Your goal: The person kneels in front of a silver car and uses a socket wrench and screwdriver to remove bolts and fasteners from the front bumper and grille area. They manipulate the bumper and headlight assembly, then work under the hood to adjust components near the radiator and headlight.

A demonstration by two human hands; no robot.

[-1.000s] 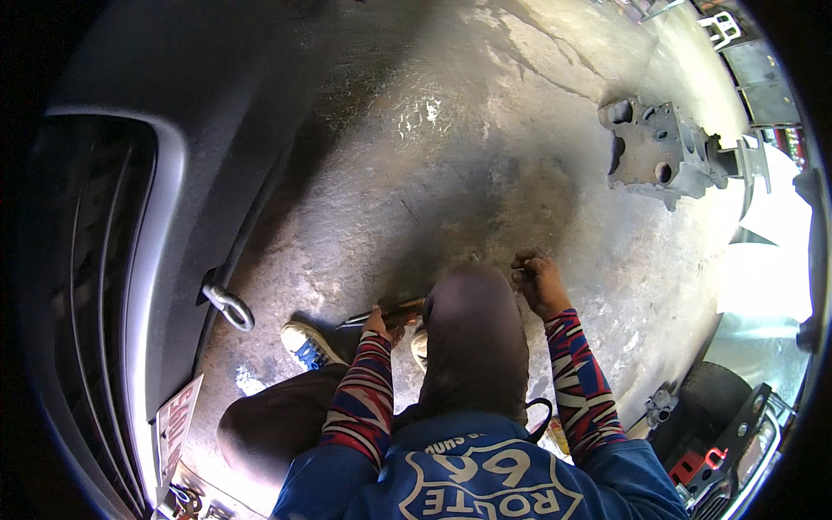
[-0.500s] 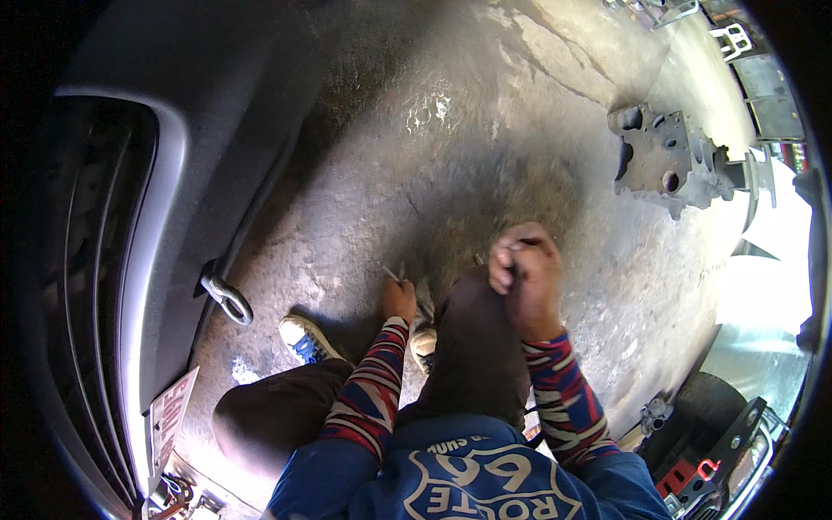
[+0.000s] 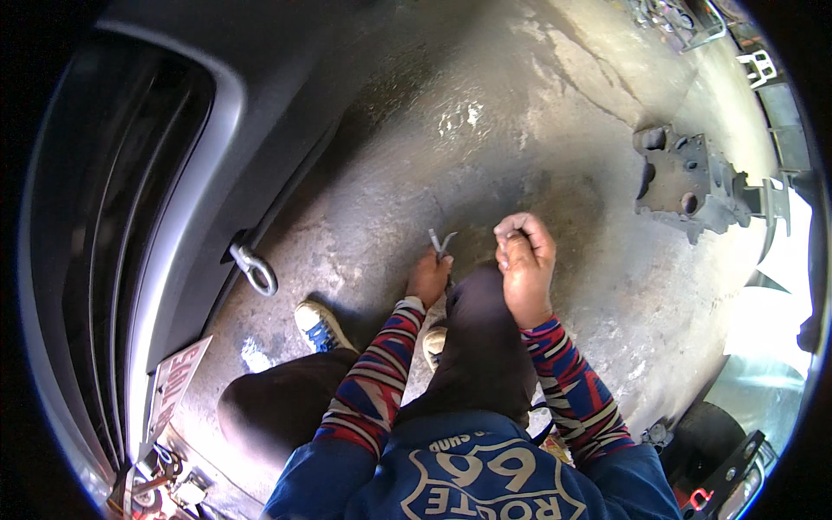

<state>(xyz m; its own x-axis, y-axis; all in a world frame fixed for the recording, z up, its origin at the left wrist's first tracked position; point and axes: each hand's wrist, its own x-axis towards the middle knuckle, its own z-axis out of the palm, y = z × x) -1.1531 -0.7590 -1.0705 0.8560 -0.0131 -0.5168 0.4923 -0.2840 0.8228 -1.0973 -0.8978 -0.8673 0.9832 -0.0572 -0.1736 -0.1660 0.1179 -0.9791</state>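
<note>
Tool (image 3: pixel 435 238) with two grey metal prongs is located in the left hand (image 3: pixel 426 280), prongs directed away from the person and splayed apart. Left grip: fingers closed around the lower part of the tool. Left hand position: above the concrete floor (image 3: pixel 373 238), just beside the inner side of the raised dark-trousered knee (image 3: pixel 479 312). Right hand (image 3: pixel 526 267) position: at the outer side of the same knee, raised, apart from the left hand. Right grip: fingers curled inward; whether they are fully pressed together or pinch a thing cannot be told. Vehicle bumper (image 3: pixel 290 130), left, carries a metal tow ring (image 3: pixel 250 263). Engine block (image 3: pixel 672 186) lies on the floor, right, well apart from both hands.
</note>
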